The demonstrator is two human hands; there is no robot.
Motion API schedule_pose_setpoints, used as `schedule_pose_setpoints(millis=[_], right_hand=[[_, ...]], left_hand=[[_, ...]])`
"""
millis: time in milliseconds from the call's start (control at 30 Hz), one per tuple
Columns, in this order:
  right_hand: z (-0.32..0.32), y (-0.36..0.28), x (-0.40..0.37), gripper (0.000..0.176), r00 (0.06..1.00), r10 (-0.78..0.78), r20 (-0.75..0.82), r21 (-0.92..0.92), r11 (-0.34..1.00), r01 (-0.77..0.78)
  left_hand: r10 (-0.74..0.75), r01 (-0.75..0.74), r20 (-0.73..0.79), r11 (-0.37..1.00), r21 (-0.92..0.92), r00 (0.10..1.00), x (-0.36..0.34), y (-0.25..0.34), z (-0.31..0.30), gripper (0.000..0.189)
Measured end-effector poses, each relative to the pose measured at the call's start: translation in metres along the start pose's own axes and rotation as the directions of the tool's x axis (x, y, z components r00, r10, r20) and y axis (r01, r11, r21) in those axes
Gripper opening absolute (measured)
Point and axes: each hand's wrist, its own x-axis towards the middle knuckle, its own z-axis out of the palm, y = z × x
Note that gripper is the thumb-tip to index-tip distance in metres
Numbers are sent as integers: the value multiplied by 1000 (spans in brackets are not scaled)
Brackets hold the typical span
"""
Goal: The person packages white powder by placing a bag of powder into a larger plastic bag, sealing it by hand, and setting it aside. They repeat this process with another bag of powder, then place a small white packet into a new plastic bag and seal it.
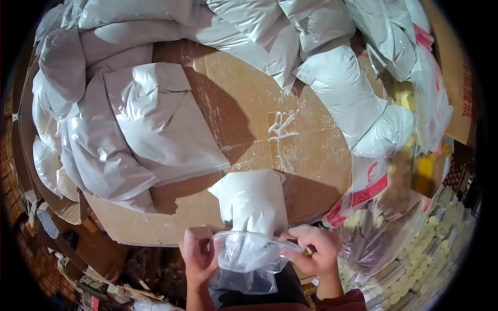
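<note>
A clear plastic bag (244, 282) is held by its mouth between my two hands at the table's near edge. My left hand (199, 254) pinches the left side of the opening. On the right side, the fingers of my right hand (314, 250) are closed on the rim. A white filled bag (253, 197) lies on the cardboard, its near end reaching into the mouth of the clear bag. Its far end, with two pointed corners, rests on the cardboard surface.
Cardboard (228, 103) covers the tabletop. Several filled white bags (155, 114) are piled on the left, with more (337, 88) along the back and right. A red-printed plastic bag (371, 181) and a yellow box (430, 173) sit at right. Wrapped pale round items (415, 264) fill the lower right.
</note>
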Motion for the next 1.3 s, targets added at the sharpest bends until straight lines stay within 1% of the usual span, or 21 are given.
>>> schedule_pose_setpoints(millis=[133,233,267,367,433,467,567,600,633,667,700,733,767,833,867,933,1033,1100,1133,1200,1300], right_hand=[[5,21,-8,31,902,423,90,262,863,-431],[23,24,-9,27,799,599,48,580,635,-511],[27,15,-5,22,718,693,57,750,446,-490],[28,9,-7,18,594,784,179,879,144,-455],[29,7,-15,4,597,766,238,922,16,-387],[31,5,-20,1,596,761,256,940,-51,-338],[42,0,-28,19,544,787,290,956,-264,-128],[48,-2,-30,25,516,801,303,943,-330,-41],[51,-3,-33,32,487,812,321,919,-391,45],[54,5,-38,23,403,874,270,960,-276,-43],[54,17,-45,19,538,807,245,968,-231,-95],[51,32,-54,16,661,716,225,974,-178,-139],[47,40,-61,13,767,606,210,978,-121,-172],[34,36,-54,9,671,686,283,951,-110,-289],[29,36,-53,8,609,729,314,933,-119,-339],[26,31,-54,5,460,827,323,885,-93,-456],[35,32,-66,1,554,758,344,895,-85,-439],[46,41,-70,2,623,752,217,934,25,-356],[53,40,-64,4,641,750,162,953,50,-298],[67,38,-51,8,637,768,70,974,86,-211],[72,66,-40,11,657,749,86,950,138,-281]], left_hand=[[-125,125,-4,991,44,992,6,10,10,26],[-308,299,-95,949,-95,947,14,28,27,23],[-358,356,-92,934,-40,929,13,34,26,22],[-459,462,-53,874,154,887,5,41,24,20],[-473,444,15,837,320,881,-8,30,12,20],[-573,548,65,807,222,817,-13,28,7,14],[-597,609,119,773,-175,793,-21,42,11,17],[-527,554,172,785,-277,833,-27,38,9,19],[-513,514,100,788,-338,853,-34,36,11,21],[-502,470,24,789,-395,864,-42,34,15,23],[-492,419,-55,790,-448,869,-46,35,17,26],[-516,479,9,791,-381,857,-39,38,12,30],[-558,524,12,772,-359,830,-33,43,12,19],[-637,609,17,727,-316,770,-20,54,16,12],[-658,641,103,668,-379,746,-22,53,10,7],[-663,624,44,679,-385,748,-23,50,12,7],[-646,574,-70,718,-394,760,-23,47,22,4],[-646,527,-109,698,-485,756,-18,47,31,7],[-598,497,-40,700,-512,801,-22,27,28,5],[-478,387,-19,732,-561,878,-27,-3,35,5],[-398,305,-34,753,-583,917,-27,-32,39,5]])
